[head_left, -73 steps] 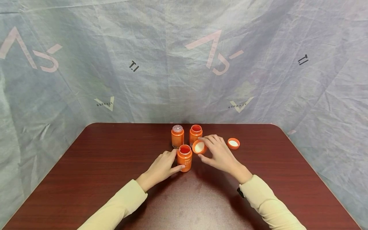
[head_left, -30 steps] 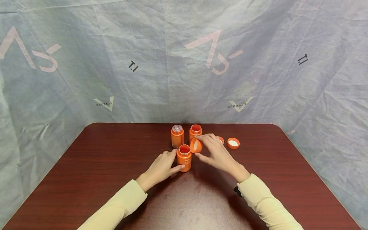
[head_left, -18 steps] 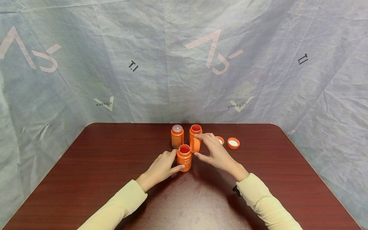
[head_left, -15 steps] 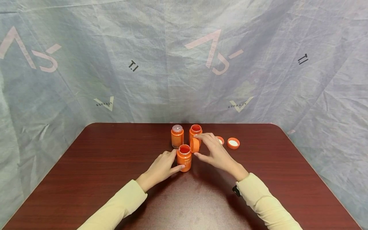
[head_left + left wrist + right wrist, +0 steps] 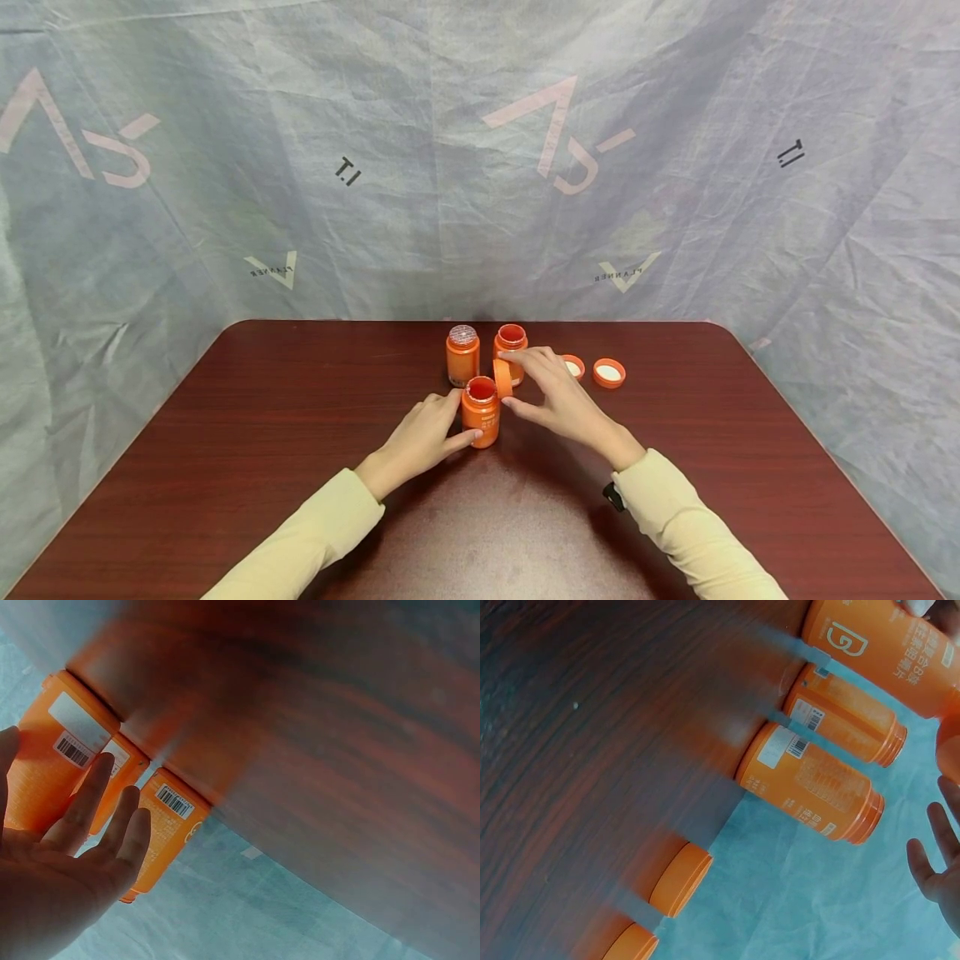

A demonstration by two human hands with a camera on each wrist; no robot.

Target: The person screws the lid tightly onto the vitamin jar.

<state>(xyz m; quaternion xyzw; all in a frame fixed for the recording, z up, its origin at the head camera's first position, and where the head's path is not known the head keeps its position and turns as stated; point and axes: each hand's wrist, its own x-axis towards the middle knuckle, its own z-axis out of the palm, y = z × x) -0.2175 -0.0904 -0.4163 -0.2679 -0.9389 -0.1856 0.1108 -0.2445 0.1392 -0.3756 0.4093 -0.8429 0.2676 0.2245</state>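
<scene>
My left hand (image 5: 423, 432) grips near bottle (image 5: 482, 414); my right hand (image 5: 561, 402) pinches cap (image 5: 503, 378). Done: near bottle, 1-o'clock bottle (image 5: 511, 342) uncovered. Remaining, seemingly: 11-o'clock bottle (image 5: 462, 362), uncapped, looks sealed.

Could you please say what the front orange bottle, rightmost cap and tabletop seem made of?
Front bottle: probably satiny plastic, given faint highlights and even colour. Rightmost cap: likely smooth plastic, its rim evenly orange; white inside unclear. Tabletop: satin wood or laminate, from streaky grain and diffuse glare.
</scene>
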